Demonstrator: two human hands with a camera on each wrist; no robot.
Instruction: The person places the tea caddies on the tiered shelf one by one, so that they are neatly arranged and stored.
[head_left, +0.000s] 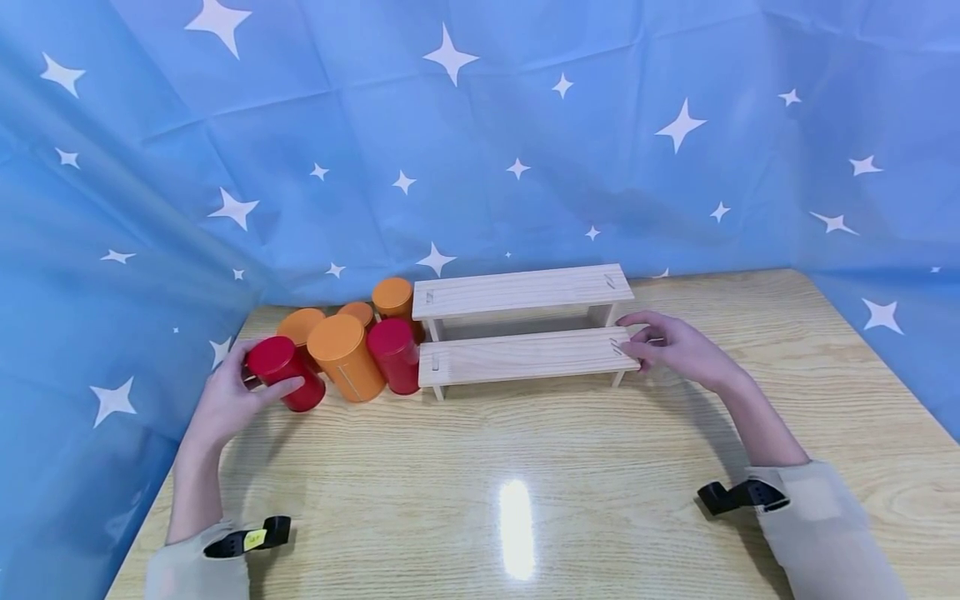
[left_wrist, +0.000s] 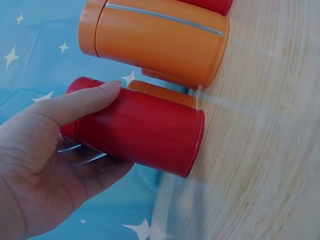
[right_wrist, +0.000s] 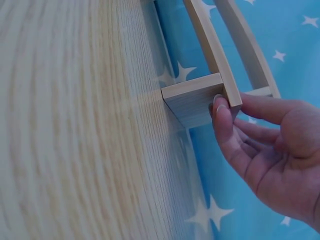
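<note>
On the left, my left hand grips a red canister, thumb along one side and fingers on the other. In the left wrist view the canister stands with its base at the tabletop. Orange canisters cluster beside it, and a second red canister stands against the shelf's left end. My right hand pinches the right end of the lower board of a two-tier wooden shelf. Seen from the right wrist, thumb and fingers of that hand hold the board's corner.
A wood-grain table spreads under everything, with a bright reflection in front. Behind and at the sides hangs a blue cloth with white stars. Black wrist cameras are strapped over both sleeves.
</note>
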